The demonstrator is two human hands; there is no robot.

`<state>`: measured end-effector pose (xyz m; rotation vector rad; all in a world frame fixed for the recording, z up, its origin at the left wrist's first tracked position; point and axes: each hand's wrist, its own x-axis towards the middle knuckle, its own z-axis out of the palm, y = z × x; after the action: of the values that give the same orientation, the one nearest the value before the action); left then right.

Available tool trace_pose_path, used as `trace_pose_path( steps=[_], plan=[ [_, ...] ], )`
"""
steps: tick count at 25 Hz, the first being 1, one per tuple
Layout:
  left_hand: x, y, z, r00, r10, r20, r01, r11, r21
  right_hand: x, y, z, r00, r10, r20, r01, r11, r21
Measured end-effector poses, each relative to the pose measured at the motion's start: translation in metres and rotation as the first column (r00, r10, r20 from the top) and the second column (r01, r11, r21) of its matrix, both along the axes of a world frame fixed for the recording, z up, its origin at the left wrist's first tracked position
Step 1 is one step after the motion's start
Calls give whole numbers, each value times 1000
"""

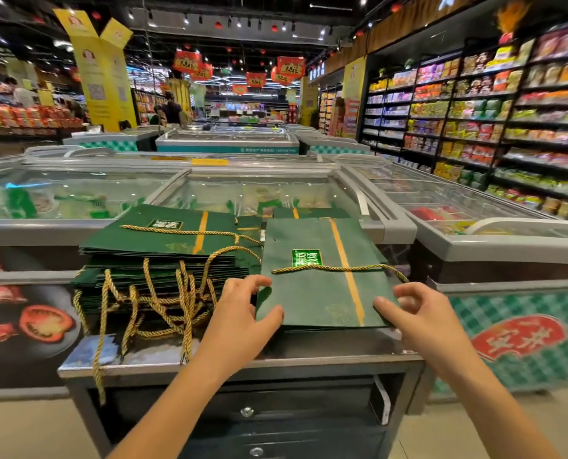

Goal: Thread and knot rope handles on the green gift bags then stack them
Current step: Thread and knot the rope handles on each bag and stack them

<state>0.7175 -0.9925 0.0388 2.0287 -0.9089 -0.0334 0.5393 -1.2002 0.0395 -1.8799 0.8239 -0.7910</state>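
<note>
A flat green gift bag (pixel 312 293) with an orange stripe lies on top of a pile at the right of the metal counter (pixel 309 356). A gold rope handle (pixel 335 268) runs across it. My left hand (pixel 243 313) pinches the bag's near left edge, thumb on top. My right hand (pixel 415 309) pinches the near right corner, thumb on top. To the left sits a tall stack of green bags (pixel 163 250) whose gold rope handles (pixel 156 303) hang tangled over the counter's front edge.
Glass-topped chest freezers (pixel 259 190) stand right behind the counter and on both sides. Drawers (pixel 249 412) sit under the countertop. Stocked shelves (pixel 491 120) line the aisle on the right. People stand far off at the back left.
</note>
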Motion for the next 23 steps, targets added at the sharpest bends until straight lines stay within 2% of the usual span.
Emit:
trace_pose_path(
  steps=[3,7,10,14,15,20,23],
  plan=[
    [1,-4,-5,999,19,40,-19,1000,6,-3,-8,-8,963,-94,-251,14,953,-303],
    [8,-7,-12,996,59,65,-52,993,-104,-3,-15,-4,920,-85,-383,-77,918,-389],
    [8,-7,-17,996,68,59,-58,986,-158,-6,-27,-2,926,-50,-374,-92,931,-354],
    [5,-8,-20,996,71,62,-57,977,-204,-13,-51,-1,973,-176,-147,134,956,-262],
    [5,-8,-20,996,69,58,-55,976,-212,-12,-58,0,969,-208,-135,171,955,-244],
    [5,-9,-21,997,65,40,-55,976,-211,16,-75,-6,899,-253,-358,104,917,-385],
    [5,-9,-18,998,60,7,-58,980,-188,28,-71,-11,894,-312,-322,132,869,-477]
  ],
)
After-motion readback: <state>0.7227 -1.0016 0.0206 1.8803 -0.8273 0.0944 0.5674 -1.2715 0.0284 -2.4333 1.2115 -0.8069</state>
